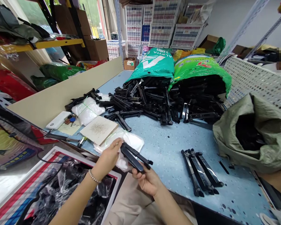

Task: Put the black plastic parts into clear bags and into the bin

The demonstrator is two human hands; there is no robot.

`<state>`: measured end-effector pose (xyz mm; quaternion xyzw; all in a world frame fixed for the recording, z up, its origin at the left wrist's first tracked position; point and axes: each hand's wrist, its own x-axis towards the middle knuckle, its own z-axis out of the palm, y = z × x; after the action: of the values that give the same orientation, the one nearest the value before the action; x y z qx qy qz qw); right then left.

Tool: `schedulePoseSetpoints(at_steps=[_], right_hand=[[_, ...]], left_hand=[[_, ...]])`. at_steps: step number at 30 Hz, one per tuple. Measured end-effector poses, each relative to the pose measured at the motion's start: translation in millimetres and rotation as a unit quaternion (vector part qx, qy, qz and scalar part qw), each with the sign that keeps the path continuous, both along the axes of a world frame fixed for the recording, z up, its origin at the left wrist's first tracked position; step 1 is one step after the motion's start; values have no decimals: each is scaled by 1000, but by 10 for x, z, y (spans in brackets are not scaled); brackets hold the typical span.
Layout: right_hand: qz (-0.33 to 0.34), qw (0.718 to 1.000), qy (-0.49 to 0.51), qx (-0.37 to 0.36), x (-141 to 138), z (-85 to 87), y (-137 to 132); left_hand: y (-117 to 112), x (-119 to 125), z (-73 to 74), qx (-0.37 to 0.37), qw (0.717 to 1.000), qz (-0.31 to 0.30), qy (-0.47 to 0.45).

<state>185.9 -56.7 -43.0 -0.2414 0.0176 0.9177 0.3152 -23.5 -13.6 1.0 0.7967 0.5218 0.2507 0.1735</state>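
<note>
Both my hands are at a pair of long, narrow black plastic parts (131, 156) with hooked ends, held above the table's front edge. My left hand (110, 157), with a bead bracelet at the wrist, pinches their far left end. From below, my right hand (147, 181) grips the nearer end between thumb and fingers. Beneath them lies a stack of clear plastic bags (133, 140), partly covered by a square board (99, 129) with brownish specks. To the right, several similar black parts (199, 172) rest side by side on the blue speckled table (164, 147).
A large heap of black parts (145, 100) spills from a teal sack (154, 64) and a green sack (201, 67). An olive sack (269, 134) stands right, near a person's bare limb (277, 181). A crate (114, 182) of bagged black items sits below left; a white device (58, 120) lies beyond.
</note>
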Motion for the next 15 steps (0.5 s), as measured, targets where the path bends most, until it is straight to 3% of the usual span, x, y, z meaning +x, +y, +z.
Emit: schedulePoseSetpoints(at_steps=[2,4,7,9,12,14,15], right_hand=[[-33,991,-102,76,-63,40,25],[-86,959,-210,168,-120,94,34],[-141,878,-362,279,-157,201,-16],[-134,813,-438,359,-119,300,-97],[-21,762,-440,475,111,481,-227],[43,737,-462,491,427,586,-277],[54,711,-511,481,633,622,-292]], left_hand=[[-175,111,35,35,998,-52,18],[-339,275,81,40,992,-117,11],[-509,501,214,14,983,-183,-11],[-589,536,355,-9,980,-195,-23],[-759,269,534,-44,983,-179,-9],[-926,-98,517,-104,982,-152,37],[-1020,-301,454,-144,977,-150,57]])
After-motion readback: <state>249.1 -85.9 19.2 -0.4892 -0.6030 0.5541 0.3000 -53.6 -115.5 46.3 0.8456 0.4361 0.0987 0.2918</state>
